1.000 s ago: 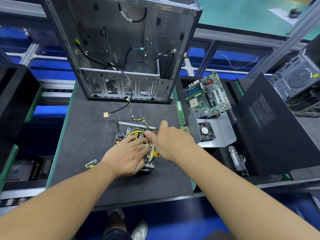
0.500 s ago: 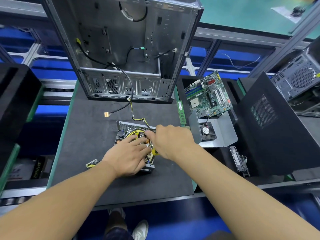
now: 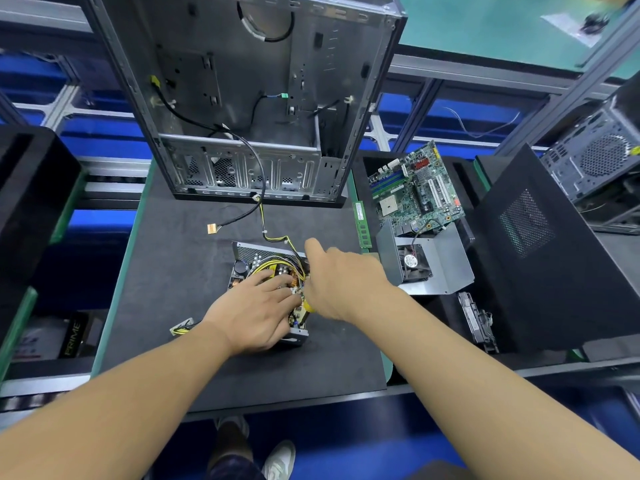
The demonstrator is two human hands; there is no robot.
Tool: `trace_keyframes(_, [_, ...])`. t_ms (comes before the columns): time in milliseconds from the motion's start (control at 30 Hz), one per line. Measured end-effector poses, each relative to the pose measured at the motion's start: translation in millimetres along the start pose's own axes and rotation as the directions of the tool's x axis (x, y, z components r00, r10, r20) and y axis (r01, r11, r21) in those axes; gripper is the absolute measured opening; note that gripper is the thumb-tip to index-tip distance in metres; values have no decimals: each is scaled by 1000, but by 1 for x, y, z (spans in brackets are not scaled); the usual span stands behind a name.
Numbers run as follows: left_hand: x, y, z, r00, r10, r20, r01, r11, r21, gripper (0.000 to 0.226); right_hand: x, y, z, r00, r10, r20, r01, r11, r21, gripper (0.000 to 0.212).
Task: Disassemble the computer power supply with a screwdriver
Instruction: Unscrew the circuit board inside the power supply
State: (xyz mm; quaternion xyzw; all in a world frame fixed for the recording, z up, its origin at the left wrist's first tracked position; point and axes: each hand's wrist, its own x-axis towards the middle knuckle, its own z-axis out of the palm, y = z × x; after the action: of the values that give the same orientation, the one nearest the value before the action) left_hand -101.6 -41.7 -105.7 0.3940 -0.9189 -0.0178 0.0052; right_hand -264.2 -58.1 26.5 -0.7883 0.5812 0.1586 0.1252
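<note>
Nearest us, on the black mat (image 3: 173, 271), our left hand (image 3: 254, 311) lies flat with fingers spread over the opened power supply (image 3: 258, 252). It presses on the circuit board and yellow wiring to pin the unit down. Just right of it, our right hand (image 3: 341, 282) is curled round a yellow-handled screwdriver (image 3: 309, 308). Only a sliver of handle shows below the palm and the tip is hidden, so we cannot tell which screw it meets. The power supply sits mid-mat with its lid off. Its cable bundle (image 3: 273, 239) trails far toward the stripped PC case (image 3: 263, 98) at the mat's far edge. A loose connector (image 3: 181, 329) lies near-left of the unit.

Right of the mat, going farther, we see a drive (image 3: 476, 320), the removed cover with its fan (image 3: 415, 263), a RAM stick (image 3: 362, 223) and the motherboard (image 3: 415, 195). A black side panel (image 3: 540, 258) sits further right.

We judge a board screw is being worked. Our bare fingers rest among capacitors and coils that may hold charge. The driver could slip out of the screw unseen under our hand, gouging the board or jabbing the left fingers close beside it. A freed screw could drop among the wires. The cable appears joined to a lead from the case and could tug the unit when we lift it.
</note>
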Motion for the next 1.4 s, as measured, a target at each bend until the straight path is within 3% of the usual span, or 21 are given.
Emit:
trace_keyframes(100, [0, 0, 1, 999, 13, -48, -13, 1000, 11, 40, -1, -1, -2, 997, -16, 80, 8, 996, 93, 47])
trace_keyframes(233, [1, 0, 0, 999, 25, -45, -24, 1000, 8, 35, 0, -1, 7, 997, 76, -5, -75, 996, 57, 33])
trace_keyframes(367, [1, -1, 1, 1000, 16, -19, -16, 1000, 8, 42, 4, 2, 13, 998, 8, -66, -4, 998, 59, 18])
trace_keyframes(500, [0, 0, -2, 999, 20, -40, -19, 1000, 13, 40, 6, 3, 11, 999, -37, 31, 30, 978, 205, 28])
trace_keyframes(733, [0, 0, -3, 997, 28, -68, -26, 999, 23, 40, 1, 10, 0, 1000, -15, 21, 9, 962, 274, 24])
trace_keyframes(1000, [-1, -1, -4, 1000, 11, 0, -11, 999, -46, 44, -6, 22, -12, 1000, 20, 9, -22, 948, 318, 19])
trace_keyframes(1200, [19, 9, -17, 978, -202, 47, 206, 917, -340, 53, -19, 44, -28, 996, 84, -43, -60, 915, 398, 15])
trace_keyframes(1300, [41, 27, -32, 962, -251, 105, 272, 911, -311, 59, -26, 55, -41, 990, 129, -61, -89, 891, 445, 14])
trace_keyframes(1400, [56, 41, -42, 946, -299, 129, 325, 892, -316, 43, -36, 66, -50, 982, 178, -61, -123, 854, 506, 13])
